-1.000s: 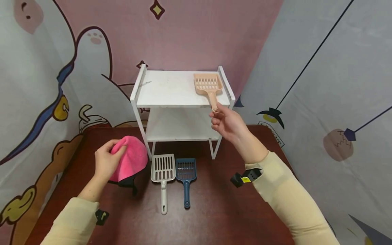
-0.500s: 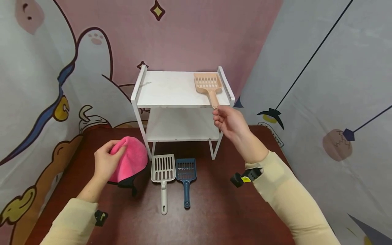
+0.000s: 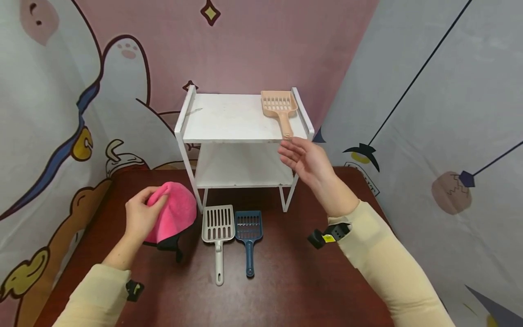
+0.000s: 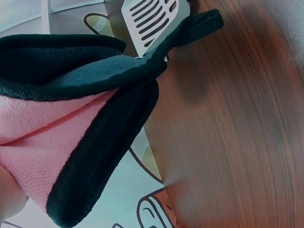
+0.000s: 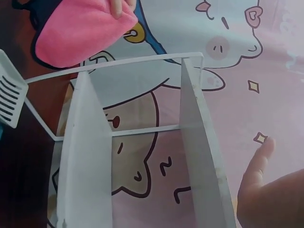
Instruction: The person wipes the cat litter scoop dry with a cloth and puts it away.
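A peach litter scoop (image 3: 280,105) lies on the upper shelf's right side, its handle toward me. My right hand (image 3: 306,161) is at the handle's end, fingers fairly straight and not curled round it; whether they touch is hard to tell. In the right wrist view only part of that hand (image 5: 270,194) shows, beside the shelf board. My left hand (image 3: 140,215) pinches a pink cloth (image 3: 177,211) with dark trim and a small loop, held up at the left. The left wrist view shows the cloth's dark edge (image 4: 102,152) hanging in folds.
A white two-tier rack (image 3: 229,118) stands at the back of the brown table (image 3: 286,281). In front of it lie a light grey litter scoop (image 3: 218,225) and a dark blue one (image 3: 249,227), side by side. Patterned fabric walls (image 3: 253,50) enclose the table.
The peach scoop has slid slightly back and right on the upper shelf. My right hand's fingers have come off its handle and straightened. The left hand and cloth stay put.
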Motion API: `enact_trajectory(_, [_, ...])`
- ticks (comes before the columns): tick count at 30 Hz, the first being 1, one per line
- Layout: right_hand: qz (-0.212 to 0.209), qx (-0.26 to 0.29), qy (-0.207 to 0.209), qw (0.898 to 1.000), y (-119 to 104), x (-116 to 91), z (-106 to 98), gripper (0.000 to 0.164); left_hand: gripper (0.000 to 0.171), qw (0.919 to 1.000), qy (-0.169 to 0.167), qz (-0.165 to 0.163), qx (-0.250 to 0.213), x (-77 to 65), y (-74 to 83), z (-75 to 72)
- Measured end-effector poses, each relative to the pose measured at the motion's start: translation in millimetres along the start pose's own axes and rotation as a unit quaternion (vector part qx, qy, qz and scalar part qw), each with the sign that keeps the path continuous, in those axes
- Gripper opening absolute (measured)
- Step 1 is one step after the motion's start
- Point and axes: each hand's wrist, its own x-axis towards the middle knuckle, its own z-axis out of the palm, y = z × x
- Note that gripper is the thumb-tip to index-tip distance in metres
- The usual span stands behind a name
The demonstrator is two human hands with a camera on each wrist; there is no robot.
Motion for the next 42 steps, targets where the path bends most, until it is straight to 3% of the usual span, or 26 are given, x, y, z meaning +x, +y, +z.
enact_trajectory(3, [0.005,-0.044,-0.015,0.999,7,-4,-9,0.011,0.020,1.0000,0.001,0.000,-0.004,0.3,-0.3,-0.2])
enact_trajectory(7, [0.028,-0.113,-0.046,0.992,26,-6,-30,0.012,0.019,1.0000,0.002,-0.001,-0.003,0.2,0.3,0.0])
enact_trajectory(12, [0.091,-0.180,-0.086,0.976,66,2,-59,0.015,0.017,0.9999,0.011,-0.003,0.002,0.7,0.2,1.1])
enact_trajectory(17, [0.147,-0.213,-0.103,0.960,116,9,-83,0.014,0.016,1.0000,0.008,-0.001,-0.001,1.0,0.4,2.4])
enact_trajectory(21, [0.174,-0.238,-0.092,0.951,156,12,-96,0.017,0.017,1.0000,0.004,-0.005,0.003,0.0,0.2,3.4])
enact_trajectory(29, [0.210,-0.283,-0.038,0.935,222,13,-110,0.042,0.019,0.9999,-0.009,-0.010,0.005,-1.5,1.1,3.1])
enact_trajectory(35, [0.228,-0.274,-0.025,0.934,249,6,-113,0.046,0.019,0.9998,-0.017,-0.009,0.005,-1.7,2.3,3.1])
enact_trajectory(42, [0.231,-0.270,-0.021,0.934,260,2,-111,0.045,0.017,0.9999,-0.010,-0.008,0.008,-4.1,1.3,4.7])
